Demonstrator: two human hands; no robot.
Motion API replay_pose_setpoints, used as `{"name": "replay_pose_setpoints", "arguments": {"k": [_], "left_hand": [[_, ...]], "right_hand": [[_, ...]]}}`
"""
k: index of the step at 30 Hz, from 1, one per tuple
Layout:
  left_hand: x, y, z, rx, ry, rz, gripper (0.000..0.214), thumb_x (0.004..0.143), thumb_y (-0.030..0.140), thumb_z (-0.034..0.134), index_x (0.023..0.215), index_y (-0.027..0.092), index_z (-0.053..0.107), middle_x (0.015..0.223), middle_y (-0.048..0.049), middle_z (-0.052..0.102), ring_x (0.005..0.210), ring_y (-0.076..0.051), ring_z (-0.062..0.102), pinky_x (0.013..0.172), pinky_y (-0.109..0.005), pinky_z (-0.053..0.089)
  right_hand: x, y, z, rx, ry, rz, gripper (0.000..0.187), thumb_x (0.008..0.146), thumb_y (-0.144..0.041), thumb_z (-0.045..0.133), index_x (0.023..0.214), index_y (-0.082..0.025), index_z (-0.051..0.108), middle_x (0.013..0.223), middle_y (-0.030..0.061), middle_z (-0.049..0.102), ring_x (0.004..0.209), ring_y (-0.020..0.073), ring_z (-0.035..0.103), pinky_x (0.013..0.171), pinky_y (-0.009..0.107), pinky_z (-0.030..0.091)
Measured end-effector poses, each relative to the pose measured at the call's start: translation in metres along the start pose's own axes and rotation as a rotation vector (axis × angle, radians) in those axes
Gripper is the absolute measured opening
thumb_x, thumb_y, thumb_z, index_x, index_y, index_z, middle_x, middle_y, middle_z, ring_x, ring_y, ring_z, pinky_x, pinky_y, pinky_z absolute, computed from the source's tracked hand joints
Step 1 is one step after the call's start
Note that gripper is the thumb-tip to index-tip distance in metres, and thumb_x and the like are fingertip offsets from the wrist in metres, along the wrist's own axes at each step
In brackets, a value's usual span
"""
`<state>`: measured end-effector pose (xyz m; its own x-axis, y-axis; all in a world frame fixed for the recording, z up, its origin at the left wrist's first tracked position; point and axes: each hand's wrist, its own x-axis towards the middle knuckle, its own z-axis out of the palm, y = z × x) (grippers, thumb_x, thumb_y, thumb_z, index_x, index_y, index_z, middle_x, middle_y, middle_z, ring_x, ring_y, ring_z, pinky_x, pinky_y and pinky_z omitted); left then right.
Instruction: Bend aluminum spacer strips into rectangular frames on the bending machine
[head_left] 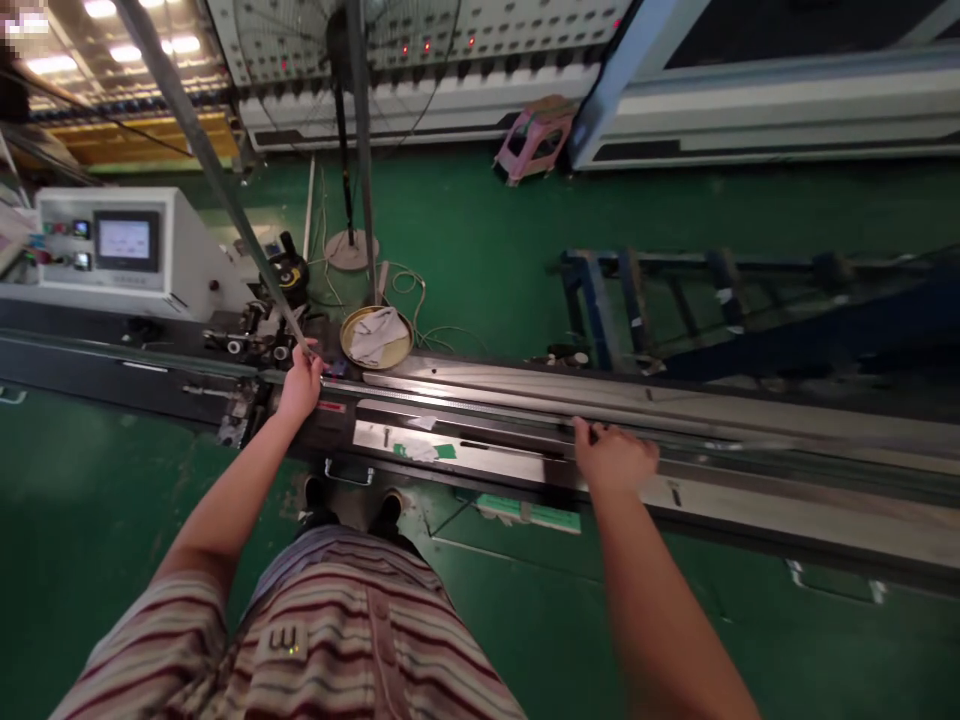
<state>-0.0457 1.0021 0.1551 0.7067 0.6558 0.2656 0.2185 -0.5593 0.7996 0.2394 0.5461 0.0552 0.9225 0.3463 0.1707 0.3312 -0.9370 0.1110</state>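
A long, thin, light strip [465, 405] with fine marks along it lies lengthwise on the metal bed [517, 465] of a bench machine. My left hand [300, 388] is closed at the strip's left end, beside the machine's clamp-like mechanism [266, 335]. Farther right, my right hand [616, 460] has its fingers curled over the strip from the front side, with the fingertips partly hidden. A slanted grey bar [217, 180] comes down from the upper left to my left fingers; whether they touch it I cannot tell.
A round tray [346, 345] with a grey cloth [379, 333] stands behind the bed. To the left is a control box with a screen [126, 240]. Beyond are a fan base [351, 250], a pink stool [534, 140] and a blue frame [592, 300]. Handles [349, 474] stick out in front.
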Motion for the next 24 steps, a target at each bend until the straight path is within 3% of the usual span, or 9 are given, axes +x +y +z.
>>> {"name": "replay_pose_setpoints", "arguments": {"k": [13, 17, 19, 21, 24], "left_hand": [[0.033, -0.124, -0.158, 0.096, 0.106, -0.028, 0.037, 0.1, 0.031, 0.038, 0.133, 0.015, 0.036, 0.089, -0.0122, 0.073, 0.086, -0.026, 0.073, 0.081, -0.037, 0.054], [0.042, -0.162, -0.208, 0.134, 0.136, -0.044, 0.039, 0.1, 0.034, 0.039, 0.132, 0.013, 0.035, 0.088, -0.0123, 0.073, 0.088, -0.025, 0.073, 0.083, -0.039, 0.054], [0.048, -0.18, -0.233, 0.144, 0.147, -0.043, 0.039, 0.1, 0.035, 0.037, 0.132, 0.012, 0.034, 0.088, -0.0122, 0.073, 0.088, -0.025, 0.073, 0.084, -0.038, 0.055], [0.054, -0.198, -0.258, 0.146, 0.167, -0.03, 0.039, 0.101, 0.035, 0.036, 0.131, 0.011, 0.033, 0.087, -0.0115, 0.071, 0.088, -0.024, 0.073, 0.084, -0.037, 0.055], [0.064, -0.224, -0.294, 0.143, 0.2, -0.012, 0.038, 0.1, 0.032, 0.037, 0.132, 0.011, 0.033, 0.086, -0.0087, 0.068, 0.086, -0.022, 0.073, 0.081, -0.034, 0.056]], "right_hand": [[-0.037, -0.2, -0.032, -0.042, -0.047, -0.105, 0.068, 0.101, -0.057, 0.029, 0.097, -0.008, 0.076, 0.088, 0.0183, 0.071, 0.079, 0.0289, 0.065, 0.084, 0.042, 0.038], [-0.053, -0.252, -0.044, 0.078, -0.041, -0.193, 0.064, 0.101, -0.055, 0.03, 0.094, -0.01, 0.075, 0.092, 0.0179, 0.071, 0.085, 0.0276, 0.065, 0.091, 0.043, 0.039], [-0.06, -0.263, -0.049, 0.276, -0.034, -0.228, 0.06, 0.1, -0.054, 0.03, 0.094, -0.013, 0.074, 0.098, 0.017, 0.072, 0.096, 0.0281, 0.064, 0.095, 0.042, 0.041], [-0.064, -0.261, -0.052, 0.491, 0.0, -0.169, 0.057, 0.098, -0.055, 0.032, 0.094, -0.014, 0.072, 0.101, 0.0162, 0.071, 0.104, 0.0284, 0.062, 0.098, 0.042, 0.043], [-0.064, -0.24, -0.06, 0.61, 0.121, 0.19, 0.056, 0.089, -0.063, 0.042, 0.096, -0.013, 0.067, 0.103, 0.0191, 0.068, 0.107, 0.0324, 0.059, 0.1, 0.047, 0.043]]}}
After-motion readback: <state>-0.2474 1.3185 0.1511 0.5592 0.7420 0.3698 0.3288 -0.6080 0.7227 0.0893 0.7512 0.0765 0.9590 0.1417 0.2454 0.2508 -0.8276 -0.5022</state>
